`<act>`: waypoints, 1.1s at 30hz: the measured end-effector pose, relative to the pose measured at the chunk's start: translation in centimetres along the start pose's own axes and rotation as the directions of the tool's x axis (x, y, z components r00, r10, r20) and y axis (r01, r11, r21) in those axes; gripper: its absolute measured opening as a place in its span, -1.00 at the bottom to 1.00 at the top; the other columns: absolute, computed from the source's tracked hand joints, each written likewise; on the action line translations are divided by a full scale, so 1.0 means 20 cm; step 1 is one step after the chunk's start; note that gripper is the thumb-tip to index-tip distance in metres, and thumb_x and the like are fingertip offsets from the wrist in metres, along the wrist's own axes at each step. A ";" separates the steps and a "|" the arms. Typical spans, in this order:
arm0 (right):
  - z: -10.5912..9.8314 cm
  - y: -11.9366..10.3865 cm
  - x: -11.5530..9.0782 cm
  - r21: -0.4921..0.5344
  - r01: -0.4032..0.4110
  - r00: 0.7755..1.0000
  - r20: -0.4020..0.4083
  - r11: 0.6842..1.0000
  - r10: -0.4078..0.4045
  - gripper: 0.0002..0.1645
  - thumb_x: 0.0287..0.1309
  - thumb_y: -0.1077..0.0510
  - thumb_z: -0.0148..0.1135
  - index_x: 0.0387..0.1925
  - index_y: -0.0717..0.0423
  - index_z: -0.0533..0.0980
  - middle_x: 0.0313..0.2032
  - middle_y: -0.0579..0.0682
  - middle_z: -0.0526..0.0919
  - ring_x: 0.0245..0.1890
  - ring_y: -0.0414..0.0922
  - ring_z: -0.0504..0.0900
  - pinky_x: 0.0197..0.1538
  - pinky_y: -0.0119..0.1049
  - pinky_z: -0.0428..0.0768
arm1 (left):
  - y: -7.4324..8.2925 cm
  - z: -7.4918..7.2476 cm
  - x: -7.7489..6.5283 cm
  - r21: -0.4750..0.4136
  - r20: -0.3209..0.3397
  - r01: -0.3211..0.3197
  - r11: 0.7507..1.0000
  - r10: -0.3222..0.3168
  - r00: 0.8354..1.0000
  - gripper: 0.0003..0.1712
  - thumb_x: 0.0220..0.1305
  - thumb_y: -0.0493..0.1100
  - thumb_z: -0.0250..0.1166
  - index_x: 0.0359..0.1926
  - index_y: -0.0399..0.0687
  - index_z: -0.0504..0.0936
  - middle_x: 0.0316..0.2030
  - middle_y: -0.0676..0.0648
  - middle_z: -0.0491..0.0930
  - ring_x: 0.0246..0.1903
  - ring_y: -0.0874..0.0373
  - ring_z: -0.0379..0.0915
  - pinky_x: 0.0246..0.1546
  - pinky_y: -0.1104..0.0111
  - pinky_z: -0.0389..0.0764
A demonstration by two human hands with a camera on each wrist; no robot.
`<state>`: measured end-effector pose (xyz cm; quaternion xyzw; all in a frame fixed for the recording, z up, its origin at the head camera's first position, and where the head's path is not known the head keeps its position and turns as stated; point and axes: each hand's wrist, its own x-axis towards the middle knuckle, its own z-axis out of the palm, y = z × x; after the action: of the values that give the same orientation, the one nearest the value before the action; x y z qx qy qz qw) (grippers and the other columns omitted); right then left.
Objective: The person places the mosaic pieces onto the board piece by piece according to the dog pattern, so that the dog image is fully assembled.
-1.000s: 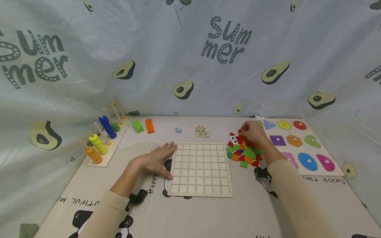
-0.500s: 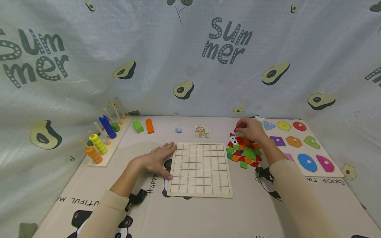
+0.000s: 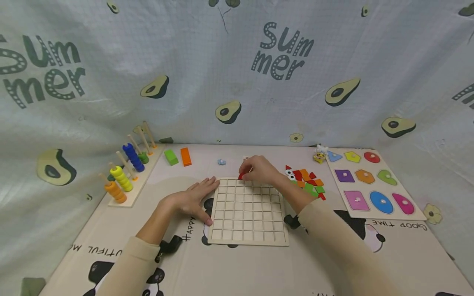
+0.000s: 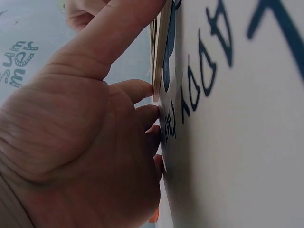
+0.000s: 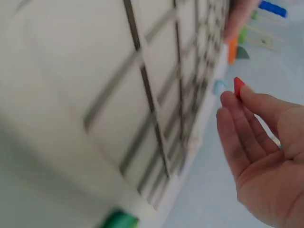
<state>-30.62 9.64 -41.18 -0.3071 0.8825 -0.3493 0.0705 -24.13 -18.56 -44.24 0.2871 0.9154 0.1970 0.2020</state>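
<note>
A pale wooden grid board (image 3: 248, 213) with square cells lies flat in the middle of the table. My left hand (image 3: 194, 199) is spread along its left side, fingertips and thumb against the edge; the left wrist view shows those fingers (image 4: 135, 90) right at the board's rim. Over the board's far edge, my right hand (image 3: 261, 169) pinches a small red tile (image 5: 238, 87) between thumb and fingertips. Most of the tile is covered by the fingers, so its full shape is hidden. Right of the board is a loose pile of coloured tiles (image 3: 309, 187), partly behind the right forearm.
A peg stacker (image 3: 135, 183) with coloured rings stands at left. Behind the board are a green block (image 3: 171, 157), an orange block (image 3: 186, 156) and a tiny blue figure (image 3: 221, 162). A shape puzzle board (image 3: 374, 181) and a small animal figure (image 3: 320, 153) are at right.
My right hand has taken the red tile from the pile and carried it left to above the board's far edge. The left hand has stayed at the board's side.
</note>
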 end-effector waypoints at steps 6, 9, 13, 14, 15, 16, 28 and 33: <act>0.13 0.01 0.08 -0.043 0.023 0.999 -0.026 0.999 -0.025 -0.92 0.05 0.24 0.41 -0.35 0.07 0.68 -0.44 -0.15 0.69 -0.40 -0.24 0.58 -0.25 -0.32 0.57 | 0.01 -0.01 0.00 0.011 0.011 0.010 1.000 -0.011 1.000 0.51 -0.33 0.43 0.49 0.53 0.10 -0.17 0.52 -0.02 -0.31 0.49 0.01 -0.44 0.45 0.03 -0.26; 0.16 0.00 0.11 -0.068 0.007 1.000 -0.012 0.998 -0.008 -0.94 0.07 0.22 0.40 -0.36 0.04 0.68 -0.45 -0.18 0.67 -0.40 -0.25 0.58 -0.29 -0.36 0.57 | 0.01 -0.02 0.00 0.012 0.014 0.009 1.000 -0.009 1.000 0.50 -0.32 0.42 0.49 0.53 0.10 -0.19 0.52 -0.01 -0.32 0.49 0.03 -0.46 0.45 0.04 -0.27; 0.19 -0.02 0.11 -0.121 -0.028 0.999 0.012 0.992 0.030 -0.96 0.11 0.18 0.37 -0.35 0.03 0.68 -0.44 -0.20 0.65 -0.40 -0.25 0.56 -0.32 -0.40 0.54 | 0.01 -0.01 0.00 0.007 0.014 -0.007 1.000 0.007 1.000 0.49 -0.30 0.41 0.49 0.53 0.08 -0.19 0.52 -0.03 -0.32 0.49 0.02 -0.46 0.45 0.03 -0.27; 0.19 -0.02 0.11 -0.132 -0.029 0.999 0.015 0.991 0.031 -0.95 0.12 0.17 0.36 -0.35 0.04 0.69 -0.43 -0.19 0.65 -0.39 -0.24 0.55 -0.32 -0.39 0.53 | 0.01 -0.02 0.00 0.006 0.014 -0.010 1.000 0.009 1.000 0.49 -0.29 0.41 0.49 0.53 0.08 -0.19 0.52 -0.03 -0.32 0.49 0.01 -0.45 0.45 0.02 -0.27; 0.20 -0.03 0.11 -0.147 -0.032 0.999 0.020 0.989 0.035 -0.93 0.13 0.16 0.36 -0.33 0.05 0.69 -0.42 -0.17 0.65 -0.38 -0.24 0.54 -0.32 -0.38 0.53 | 0.01 -0.01 0.00 0.008 0.015 -0.010 1.000 0.010 1.000 0.49 -0.29 0.41 0.49 0.53 0.07 -0.19 0.52 -0.04 -0.32 0.49 0.01 -0.45 0.45 0.02 -0.27; 0.20 -0.03 0.11 -0.164 -0.029 0.999 0.027 0.986 0.034 -0.92 0.14 0.15 0.35 -0.32 0.05 0.70 -0.40 -0.15 0.65 -0.37 -0.23 0.54 -0.31 -0.36 0.53 | 0.01 -0.01 0.00 0.008 0.016 -0.009 1.000 0.009 1.000 0.49 -0.29 0.41 0.49 0.53 0.07 -0.19 0.52 -0.04 -0.32 0.49 0.00 -0.45 0.45 0.02 -0.27; 0.16 -0.06 0.05 -0.374 0.184 0.970 0.221 0.909 -0.105 -0.64 0.31 0.16 0.17 0.10 0.11 0.58 -0.22 0.01 0.58 -0.32 -0.18 0.51 -0.28 -0.35 0.50 | 0.01 -0.02 -0.01 0.001 0.011 -0.009 1.000 0.009 1.000 0.48 -0.28 0.39 0.50 0.53 0.06 -0.18 0.52 -0.04 -0.32 0.49 0.00 -0.46 0.44 0.01 -0.28; 0.01 -0.02 -0.06 -0.245 0.097 0.984 0.167 0.965 -0.057 -0.41 0.35 0.07 0.12 0.37 0.00 0.31 -0.04 0.01 0.55 -0.27 -0.21 0.47 -0.21 -0.33 0.51 | 0.01 -0.01 0.00 0.015 0.008 -0.019 1.000 0.019 1.000 0.48 -0.27 0.39 0.50 0.53 0.03 -0.16 0.52 -0.07 -0.30 0.49 -0.02 -0.43 0.44 -0.02 -0.25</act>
<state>-29.33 9.90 -41.20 -0.3747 0.8985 -0.2112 0.0873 -24.09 -18.49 -43.96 0.2982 0.9132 0.1910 0.2014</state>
